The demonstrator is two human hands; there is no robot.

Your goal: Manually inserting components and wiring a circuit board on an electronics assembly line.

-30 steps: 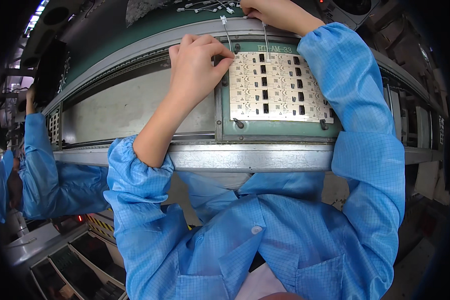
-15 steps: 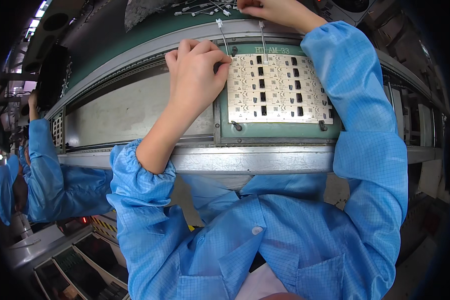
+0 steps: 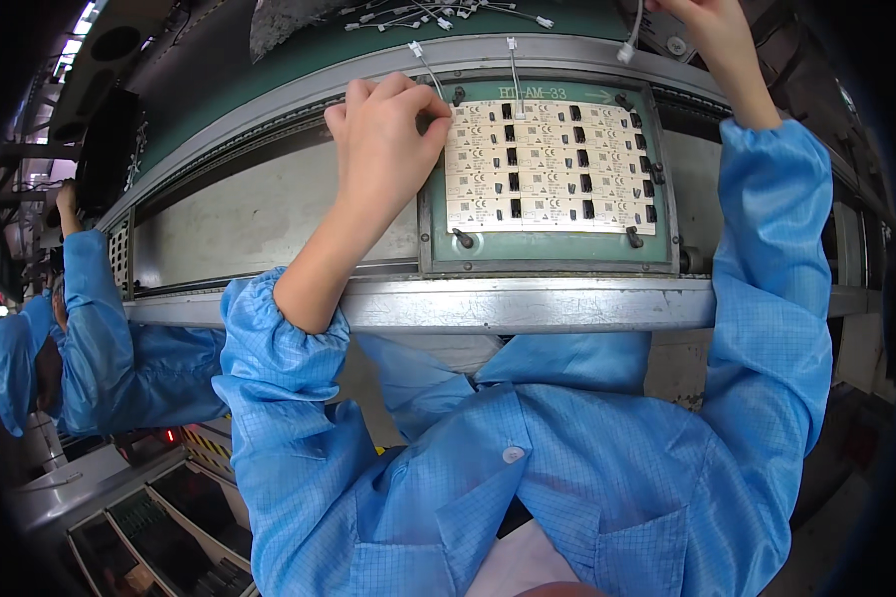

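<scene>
the white board panel [image 3: 548, 184] lies between the two hands, set in a green fixture plate [image 3: 558, 254]; its long axis runs left to right, and dark clips [image 3: 463, 239] stand around its edge. the left hand [image 3: 388, 134] is much the nearer one: it is just beside the panel's far left corner, its fingertips at the edge. the right hand [image 3: 712, 25] is well apart from the panel, out to the far right, past the far rail [image 3: 567, 48], so from there the panel lies to the left and near.

the left hand's thumb and forefinger are closed together in a pinch, with the other fingers curled behind. they seem to have hold of the near end of the left cable [image 3: 426, 65], though the fingertips hide the contact, so i cannot tell exactly how it is gripped. that cable slants away over the far rail, its white connector to the far left.

the right hand's fingertips are drawn together at the upper border and appear to be closed on one end of a short hanging cable [image 3: 634, 32]; the grip itself is partly cut off. the cable's long axis points nearly straight toward the near side, its white connector lowest and clear of the panel.

the middle cable [image 3: 515, 75] runs from the panel's far row over the far rail, touched by neither hand. more loose cables [image 3: 443, 15] lie beyond the rail, between the hands.
</scene>
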